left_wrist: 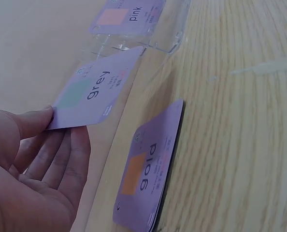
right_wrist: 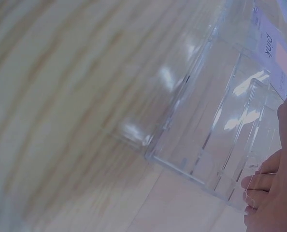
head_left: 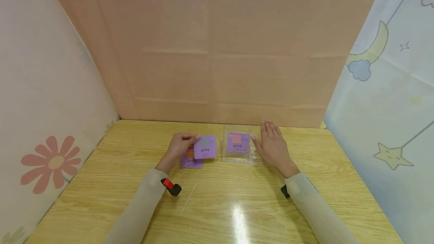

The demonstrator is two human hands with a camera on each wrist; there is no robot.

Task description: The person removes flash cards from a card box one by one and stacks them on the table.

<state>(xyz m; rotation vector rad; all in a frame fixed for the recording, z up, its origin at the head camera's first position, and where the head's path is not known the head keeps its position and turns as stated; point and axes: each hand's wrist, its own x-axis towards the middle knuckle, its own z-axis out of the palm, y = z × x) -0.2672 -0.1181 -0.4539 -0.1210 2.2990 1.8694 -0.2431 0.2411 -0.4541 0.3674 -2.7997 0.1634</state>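
My left hand [head_left: 179, 147] pinches a purple card marked "grey" [left_wrist: 93, 92] by its edge, thumb on the printed face and fingers beneath. The card is lifted at a tilt above a purple card marked "gold" [left_wrist: 146, 169], which lies on top of a stack on the table. To the right, a clear plastic organizer [head_left: 236, 160] bears a purple card marked "pink" [head_left: 238, 143]. My right hand [head_left: 272, 148] rests over the organizer's right side, its fingers extended and its thumb close to the pink card's edge.
The wood-grain table [head_left: 217, 206] runs back to a tan cloth backdrop [head_left: 210, 67]. Patterned curtains stand at the left [head_left: 51, 86] and right [head_left: 390, 104]. Clear inner walls divide the organizer.
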